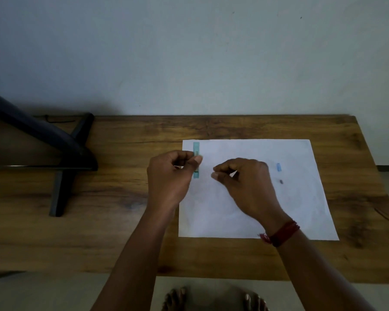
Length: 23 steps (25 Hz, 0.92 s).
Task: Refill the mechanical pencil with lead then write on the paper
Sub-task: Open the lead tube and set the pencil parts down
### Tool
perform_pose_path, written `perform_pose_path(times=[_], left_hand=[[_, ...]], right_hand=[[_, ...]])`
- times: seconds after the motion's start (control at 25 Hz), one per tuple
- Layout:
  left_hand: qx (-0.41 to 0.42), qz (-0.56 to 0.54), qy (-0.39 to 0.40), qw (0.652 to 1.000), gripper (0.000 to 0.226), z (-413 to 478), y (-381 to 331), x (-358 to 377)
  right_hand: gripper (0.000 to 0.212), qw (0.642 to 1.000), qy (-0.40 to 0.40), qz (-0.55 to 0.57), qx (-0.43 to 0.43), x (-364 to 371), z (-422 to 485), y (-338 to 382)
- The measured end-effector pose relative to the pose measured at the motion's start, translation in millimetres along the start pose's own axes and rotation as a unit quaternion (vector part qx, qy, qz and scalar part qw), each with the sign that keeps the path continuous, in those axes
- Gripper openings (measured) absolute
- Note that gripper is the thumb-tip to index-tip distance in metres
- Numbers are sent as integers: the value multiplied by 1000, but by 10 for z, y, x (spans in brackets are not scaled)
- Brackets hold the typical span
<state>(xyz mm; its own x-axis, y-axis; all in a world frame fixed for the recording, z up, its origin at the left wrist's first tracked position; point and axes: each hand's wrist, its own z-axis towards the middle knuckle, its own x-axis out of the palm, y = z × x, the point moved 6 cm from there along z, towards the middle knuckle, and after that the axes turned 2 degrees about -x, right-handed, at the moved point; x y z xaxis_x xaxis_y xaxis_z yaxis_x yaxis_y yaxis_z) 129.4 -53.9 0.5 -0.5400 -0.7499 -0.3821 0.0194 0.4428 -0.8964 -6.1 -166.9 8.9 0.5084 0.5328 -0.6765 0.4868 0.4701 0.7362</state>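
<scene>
Mechanical pencil (pixel 196 147) refill looks like the step in hand. Nearest, right hand (pixel 245 187) over the paper (pixel 245 225), thumb and forefinger tips closed together; any lead between them is too thin to see. Beyond, 1 small dark piece (pixel 281 181) and 1 blue cap (pixel 278 167) lie on the sheet. Left hand (pixel 169 176) pinches the teal pencil mid-barrel, over the paper's far-left corner. Next move likely threading lead into the barrel; calls for steady alignment.

matt white paper (pixel 267 198) on a grained wood table (pixel 121 221).
</scene>
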Motion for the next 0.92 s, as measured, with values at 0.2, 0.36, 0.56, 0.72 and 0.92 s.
perform_pose_path(times=[0.2,0.36,0.56,0.72,0.92], left_hand=[[-8,-22,-19,1000,14,47,48,-26],[4,-29,-25,999,13,61,34,-27],[8,-41,-26,999,9,54,47,-23],[16,-43,-20,999,13,43,42,33],[22,-35,-10,999,9,54,12,51]], right_hand=[[16,988,38,-97,-116,303,-145,206],[14,987,23,-95,-125,338,-178,233],[14,988,38,-88,-124,380,-199,212],[16,986,66,-90,-122,389,-193,142],[12,992,-12,-36,-120,103,-107,175]])
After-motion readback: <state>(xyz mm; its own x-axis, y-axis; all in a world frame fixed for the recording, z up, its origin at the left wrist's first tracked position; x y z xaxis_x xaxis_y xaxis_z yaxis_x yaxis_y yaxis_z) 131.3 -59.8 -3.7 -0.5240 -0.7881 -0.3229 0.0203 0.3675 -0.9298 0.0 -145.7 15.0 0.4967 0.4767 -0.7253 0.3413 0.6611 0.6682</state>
